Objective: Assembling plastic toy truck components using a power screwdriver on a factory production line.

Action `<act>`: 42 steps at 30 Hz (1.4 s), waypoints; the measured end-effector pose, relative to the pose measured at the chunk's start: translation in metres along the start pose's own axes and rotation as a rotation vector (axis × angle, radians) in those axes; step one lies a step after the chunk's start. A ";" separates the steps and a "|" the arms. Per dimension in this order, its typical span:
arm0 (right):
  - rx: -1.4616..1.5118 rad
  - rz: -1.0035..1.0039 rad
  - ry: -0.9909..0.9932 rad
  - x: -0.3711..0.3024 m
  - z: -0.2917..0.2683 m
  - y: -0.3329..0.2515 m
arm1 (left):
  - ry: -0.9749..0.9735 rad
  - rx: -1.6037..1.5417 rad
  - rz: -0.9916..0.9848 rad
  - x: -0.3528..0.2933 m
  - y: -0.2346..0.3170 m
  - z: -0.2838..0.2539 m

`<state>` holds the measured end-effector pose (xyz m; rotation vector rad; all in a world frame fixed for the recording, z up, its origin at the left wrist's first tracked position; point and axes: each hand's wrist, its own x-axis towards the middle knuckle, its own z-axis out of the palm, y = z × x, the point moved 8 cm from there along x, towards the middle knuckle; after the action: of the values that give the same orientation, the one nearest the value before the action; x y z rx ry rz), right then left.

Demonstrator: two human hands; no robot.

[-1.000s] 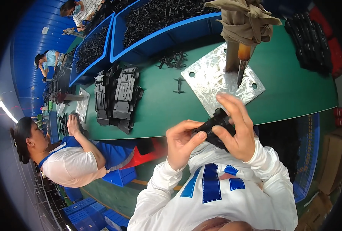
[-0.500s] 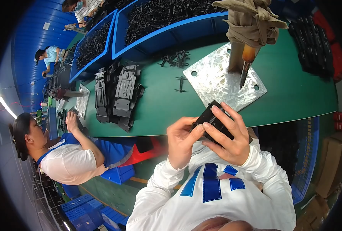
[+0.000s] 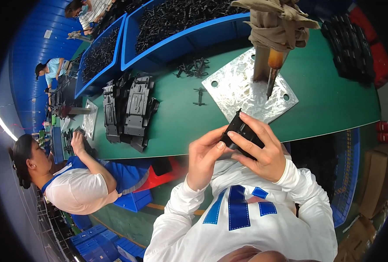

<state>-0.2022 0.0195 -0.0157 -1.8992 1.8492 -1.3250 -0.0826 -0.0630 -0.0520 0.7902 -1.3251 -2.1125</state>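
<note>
Both my hands hold a black moulded plastic part (image 3: pixel 243 136) in front of my chest, just off the near edge of the green table. My left hand (image 3: pixel 204 153) pinches its left end between thumb and fingers. Across its upper face lie the fingers of my right hand (image 3: pixel 264 153), closed on its right side. Beyond the part lies a scratched metal plate (image 3: pixel 229 78) with holes in its corners. Above this plate hangs a pointed metal tool tip (image 3: pixel 271 83), fixed to a post wrapped in brown cloth (image 3: pixel 275 28). A small black H-shaped piece (image 3: pixel 199 96) sits left of the plate.
Stacked black plastic trays (image 3: pixel 138 109) lie to the left, with loose small black pieces (image 3: pixel 193 67) nearby. Blue bins (image 3: pixel 181 41) full of black parts stand behind. A co-worker (image 3: pixel 78 183) sits at the left. More black parts (image 3: pixel 348 48) are piled at the far right.
The view has shifted slightly. My right fingers have slid a little over the black part, and it is tilted somewhat differently. Both hands keep hold of it.
</note>
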 end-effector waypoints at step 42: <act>2.679 1.218 0.314 -0.031 0.032 0.054 | -0.038 0.179 0.071 0.062 -0.024 0.037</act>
<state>-0.2138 0.0210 -0.0849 0.7219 -0.1648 -1.4069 -0.1545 -0.0740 -0.0729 0.7654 -1.5565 -1.9829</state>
